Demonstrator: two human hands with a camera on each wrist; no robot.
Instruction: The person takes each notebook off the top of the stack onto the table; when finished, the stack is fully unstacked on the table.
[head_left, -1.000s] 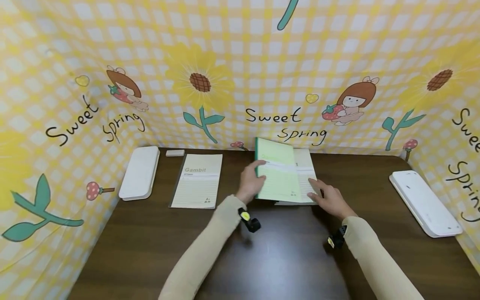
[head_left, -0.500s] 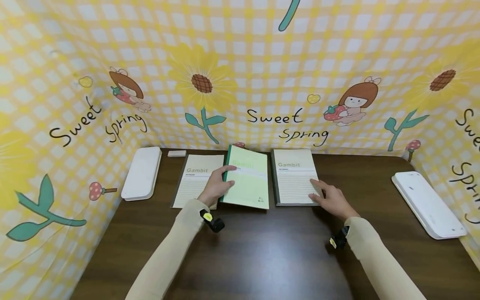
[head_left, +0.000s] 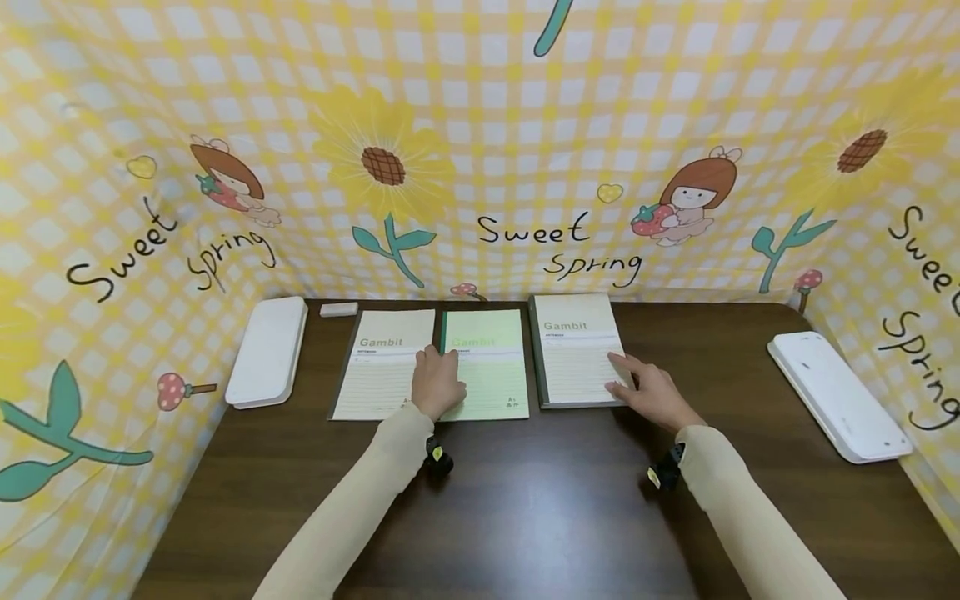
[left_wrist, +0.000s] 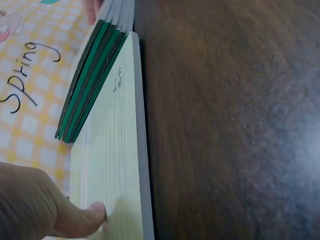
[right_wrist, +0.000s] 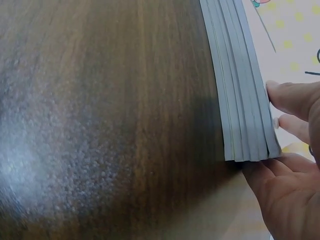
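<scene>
Three notebooks lie side by side at the back of the dark wooden table (head_left: 540,500). A beige Gambit notebook (head_left: 378,375) is on the left and a light green notebook (head_left: 491,367) lies flat beside it. My left hand (head_left: 437,379) rests over the green notebook's spine edge, its thumb (left_wrist: 82,217) pressing on the green cover (left_wrist: 112,165). To the right sits a stack of notebooks (head_left: 573,346) with a beige Gambit cover on top. My right hand (head_left: 639,382) lies on its near right corner, fingers (right_wrist: 292,97) straight against the stack's page edges (right_wrist: 240,90).
A white flat case (head_left: 266,350) lies at the table's left edge and another white case (head_left: 836,396) at the right. A small white eraser (head_left: 339,309) sits at the back left. Yellow checked backdrop (head_left: 525,125) walls in three sides.
My left hand carried the green notebook leftward off the stack and laid it flat beside the beige notebook. The right hand stayed on the stack's corner.
</scene>
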